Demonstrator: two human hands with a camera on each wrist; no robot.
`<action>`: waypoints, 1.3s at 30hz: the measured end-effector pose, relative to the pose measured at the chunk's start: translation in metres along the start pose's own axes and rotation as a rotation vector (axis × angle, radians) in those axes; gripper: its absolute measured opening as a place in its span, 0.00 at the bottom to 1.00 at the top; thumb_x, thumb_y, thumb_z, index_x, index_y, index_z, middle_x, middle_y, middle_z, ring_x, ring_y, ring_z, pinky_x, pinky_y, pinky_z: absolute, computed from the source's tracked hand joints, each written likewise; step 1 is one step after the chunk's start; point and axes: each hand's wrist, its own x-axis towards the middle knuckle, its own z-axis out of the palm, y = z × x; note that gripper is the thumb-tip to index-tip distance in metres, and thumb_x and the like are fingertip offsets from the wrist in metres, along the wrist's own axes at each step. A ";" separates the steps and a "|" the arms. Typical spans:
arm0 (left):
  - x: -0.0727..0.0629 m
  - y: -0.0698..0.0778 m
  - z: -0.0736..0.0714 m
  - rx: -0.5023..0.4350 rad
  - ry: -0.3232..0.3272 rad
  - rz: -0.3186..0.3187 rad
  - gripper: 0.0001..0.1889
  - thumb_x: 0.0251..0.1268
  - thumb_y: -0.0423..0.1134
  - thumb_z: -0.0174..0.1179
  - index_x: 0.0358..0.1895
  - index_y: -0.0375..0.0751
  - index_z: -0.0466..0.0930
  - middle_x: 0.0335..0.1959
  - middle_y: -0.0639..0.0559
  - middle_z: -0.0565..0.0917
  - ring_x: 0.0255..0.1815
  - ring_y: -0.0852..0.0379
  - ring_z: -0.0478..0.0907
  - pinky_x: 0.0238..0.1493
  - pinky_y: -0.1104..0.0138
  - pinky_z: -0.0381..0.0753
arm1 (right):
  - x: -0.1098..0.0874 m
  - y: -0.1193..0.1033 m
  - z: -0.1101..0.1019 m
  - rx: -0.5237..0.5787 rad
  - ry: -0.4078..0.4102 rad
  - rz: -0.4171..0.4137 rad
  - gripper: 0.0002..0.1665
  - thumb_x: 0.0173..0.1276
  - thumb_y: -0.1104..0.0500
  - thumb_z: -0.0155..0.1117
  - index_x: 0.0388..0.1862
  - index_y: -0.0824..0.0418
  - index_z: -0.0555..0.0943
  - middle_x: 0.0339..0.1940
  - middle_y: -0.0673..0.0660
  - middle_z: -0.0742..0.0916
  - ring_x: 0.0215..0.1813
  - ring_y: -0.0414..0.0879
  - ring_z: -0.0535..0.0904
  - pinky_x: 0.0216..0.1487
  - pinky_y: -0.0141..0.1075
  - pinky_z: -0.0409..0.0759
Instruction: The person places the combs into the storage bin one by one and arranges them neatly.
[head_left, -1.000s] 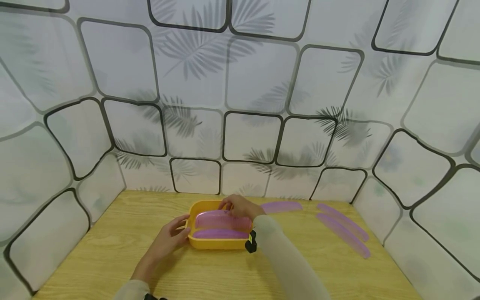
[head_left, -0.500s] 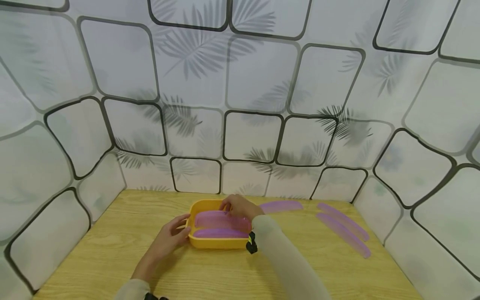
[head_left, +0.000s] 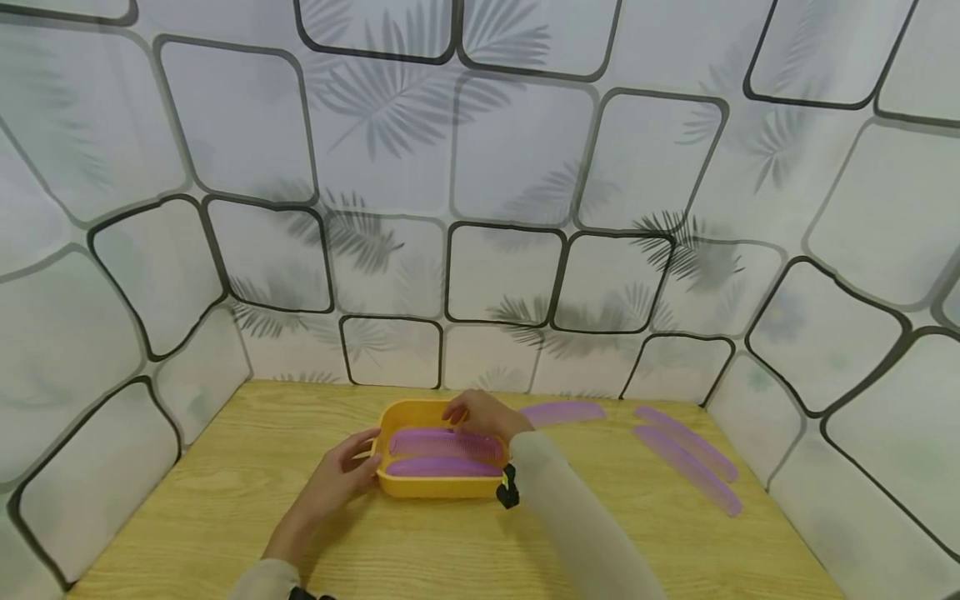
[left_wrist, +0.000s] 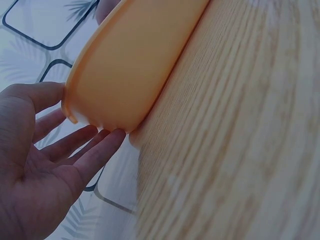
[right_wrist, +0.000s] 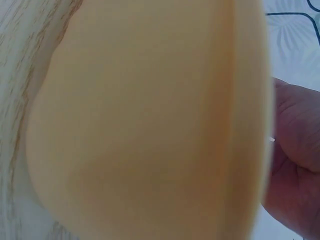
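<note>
A yellow tray (head_left: 450,487) stands on the wooden table. In it lies a purple comb (head_left: 442,467) along the near side. Behind that is a second purple comb (head_left: 431,444), leaning with its teeth visible. My right hand (head_left: 483,414) reaches over the back right of the tray and pinches the second comb at its upper edge; the right wrist view hides the fingertips behind the tray wall. My left hand (head_left: 341,471) rests against the tray's left end. In the left wrist view its nearly straight fingers (left_wrist: 102,155) touch the outside wall and rim.
One loose purple comb (head_left: 566,412) lies behind the right forearm. Farther right lie two more, a back comb (head_left: 688,442) and a front comb (head_left: 690,471). Patterned fabric walls (head_left: 510,275) enclose the table's back and sides.
The second comb has tipped lower into the tray, and its upper edge has sunk. My right hand has shifted very slightly to the right. The left hand and the tray have stayed put.
</note>
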 end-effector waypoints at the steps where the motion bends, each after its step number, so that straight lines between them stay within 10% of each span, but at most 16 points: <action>1: 0.000 0.000 0.000 0.002 0.000 0.001 0.29 0.79 0.37 0.56 0.78 0.31 0.61 0.74 0.22 0.66 0.70 0.30 0.75 0.56 0.58 0.89 | -0.001 0.000 -0.001 0.007 0.001 0.002 0.15 0.71 0.70 0.66 0.55 0.63 0.87 0.53 0.59 0.90 0.57 0.52 0.86 0.62 0.44 0.86; 21: 0.000 -0.002 0.000 0.004 0.005 -0.006 0.30 0.79 0.39 0.57 0.78 0.32 0.61 0.75 0.24 0.66 0.70 0.32 0.74 0.57 0.59 0.89 | -0.022 0.008 -0.053 0.011 0.034 -0.044 0.16 0.73 0.67 0.66 0.58 0.66 0.85 0.49 0.65 0.90 0.49 0.55 0.89 0.44 0.35 0.90; 29: 0.000 -0.002 0.000 -0.007 -0.005 0.004 0.30 0.79 0.37 0.57 0.78 0.31 0.61 0.74 0.22 0.66 0.69 0.30 0.75 0.57 0.59 0.89 | -0.029 0.045 -0.071 0.005 0.097 -0.047 0.13 0.73 0.66 0.66 0.55 0.64 0.86 0.45 0.63 0.90 0.45 0.52 0.88 0.48 0.41 0.89; 39: 0.001 -0.003 -0.002 -0.021 -0.012 0.009 0.30 0.80 0.37 0.56 0.78 0.30 0.60 0.74 0.22 0.66 0.69 0.31 0.75 0.57 0.59 0.89 | -0.043 0.070 -0.071 -0.052 0.097 0.134 0.14 0.69 0.69 0.67 0.53 0.69 0.86 0.49 0.65 0.89 0.51 0.57 0.86 0.55 0.45 0.88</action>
